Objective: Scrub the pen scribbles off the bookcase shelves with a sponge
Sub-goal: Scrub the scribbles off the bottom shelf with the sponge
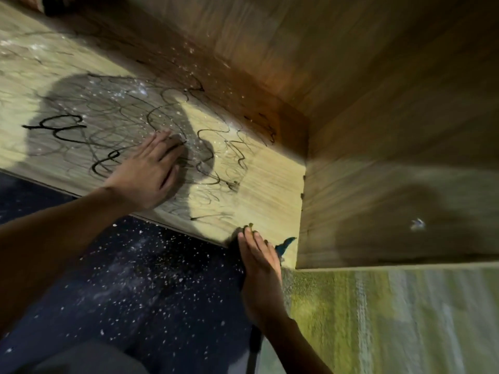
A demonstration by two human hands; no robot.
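My left hand (147, 174) lies flat on the shelf (259, 184), palm down, fingers straight and close together, pointing up and to the right over the pen scribbles (113, 125). It holds nothing; it only presses on the board. My right hand (260, 268) is at the front edge of the shelf, near the right corner, fingers nearly straight and pointing up toward the board. Under this hand I see a dark blue-green piece (285, 245) that sticks out to the right with a pointed tip; it may be the sponge, but I cannot tell for sure, and I cannot tell whether my fingers grip it.

The shelf is a long pale board with fine wood grain; its long axis runs from upper left to lower right. The scribbles are black loops and zigzags, some thick, some thin. Small white crumbs (140, 268) are spread on the shelf and on the dark blue floor (162, 306). The side panel (391, 198) at right is smooth brown wood.
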